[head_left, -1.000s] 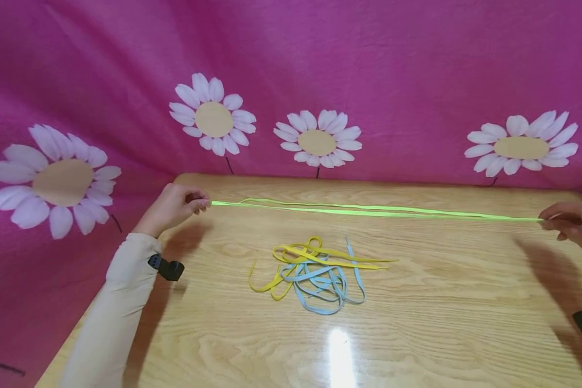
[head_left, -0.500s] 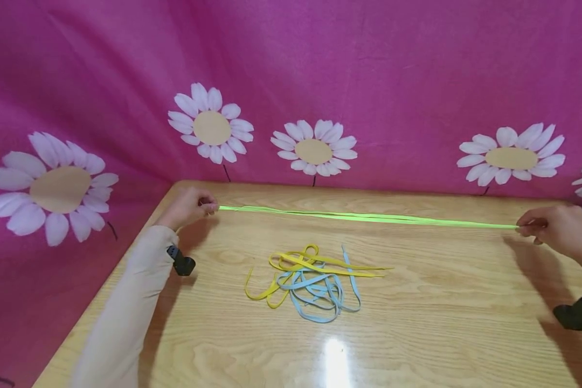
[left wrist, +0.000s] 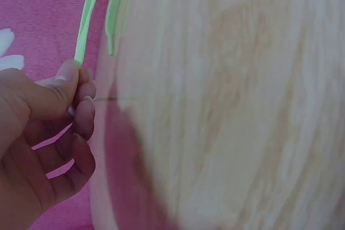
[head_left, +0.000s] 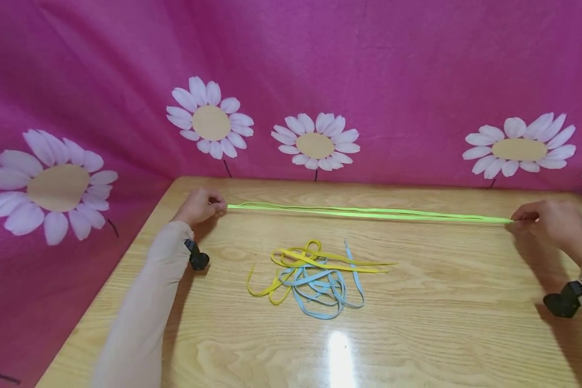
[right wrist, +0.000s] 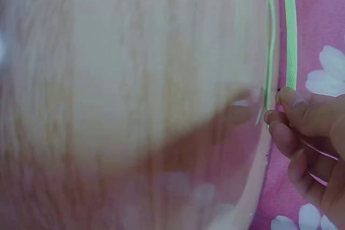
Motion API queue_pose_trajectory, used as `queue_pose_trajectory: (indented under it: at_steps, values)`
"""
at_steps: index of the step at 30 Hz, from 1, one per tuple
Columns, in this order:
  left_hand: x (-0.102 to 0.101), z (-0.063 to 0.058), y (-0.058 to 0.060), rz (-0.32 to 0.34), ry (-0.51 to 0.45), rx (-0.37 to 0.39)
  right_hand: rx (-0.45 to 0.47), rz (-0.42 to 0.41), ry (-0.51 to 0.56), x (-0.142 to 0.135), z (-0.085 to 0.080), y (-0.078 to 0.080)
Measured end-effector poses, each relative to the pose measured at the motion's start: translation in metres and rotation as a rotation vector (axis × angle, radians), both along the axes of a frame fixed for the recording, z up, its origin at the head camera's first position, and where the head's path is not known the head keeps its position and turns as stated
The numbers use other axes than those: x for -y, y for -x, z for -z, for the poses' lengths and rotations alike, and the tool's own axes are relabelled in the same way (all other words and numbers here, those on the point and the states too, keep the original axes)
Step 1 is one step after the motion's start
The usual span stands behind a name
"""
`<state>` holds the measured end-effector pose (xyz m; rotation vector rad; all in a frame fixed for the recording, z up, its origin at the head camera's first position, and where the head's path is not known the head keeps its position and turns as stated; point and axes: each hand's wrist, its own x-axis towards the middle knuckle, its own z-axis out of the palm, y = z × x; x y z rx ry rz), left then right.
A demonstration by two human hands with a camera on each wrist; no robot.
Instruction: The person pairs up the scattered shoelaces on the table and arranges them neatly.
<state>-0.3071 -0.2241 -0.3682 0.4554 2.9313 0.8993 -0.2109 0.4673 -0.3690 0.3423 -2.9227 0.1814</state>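
Note:
A lime-green flat shoelace (head_left: 368, 216) stretches in side-by-side strands across the far part of the table. My left hand (head_left: 202, 206) pinches its left end between thumb and index finger. At the other end, my right hand (head_left: 558, 225) pinches the lace between thumb and fingertips. In the left wrist view a tipped lace end (left wrist: 110, 39) lies apart from the fingers. A thinner green strand (right wrist: 271, 41) runs beside the pinched one in the right wrist view. Nearer the person, a yellow shoelace (head_left: 260, 295) lies tangled with a light-blue shoelace (head_left: 320, 317).
The wooden table (head_left: 441, 323) ends at the back against a pink cloth (head_left: 397, 70) printed with white daisies. Cloth also hangs along the left side. A bright light reflection (head_left: 340, 355) shows on the near tabletop.
My left hand has shifted right and my right hand has come left, so they are closer together. The green lace's strands have drawn together, then spread slightly. The yellow and blue laces stay put.

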Motion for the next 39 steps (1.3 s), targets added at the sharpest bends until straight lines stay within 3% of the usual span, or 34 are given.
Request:
queue_pose_trajectory:
  at_steps: [7, 15, 23, 34, 39]
  values:
    - [-0.003, 0.007, 0.003, -0.023, 0.009, -0.053, 0.044, 0.06, 0.048, 0.0, 0.005, 0.003]
    - [-0.009, 0.009, 0.002, -0.086, 0.002, -0.018, 0.109, 0.144, 0.086, 0.0, 0.002, 0.004]
    - [-0.014, 0.009, 0.004, -0.096, 0.04, -0.03, 0.122, 0.226, 0.126, 0.003, 0.006, 0.004]
    - [-0.019, 0.01, 0.004, -0.202, 0.047, -0.009, 0.127, 0.231, 0.157, -0.001, 0.012, 0.004]
    - [-0.016, 0.013, 0.005, -0.186, 0.024, -0.026, 0.139, 0.244, 0.133, 0.002, 0.01, 0.005]
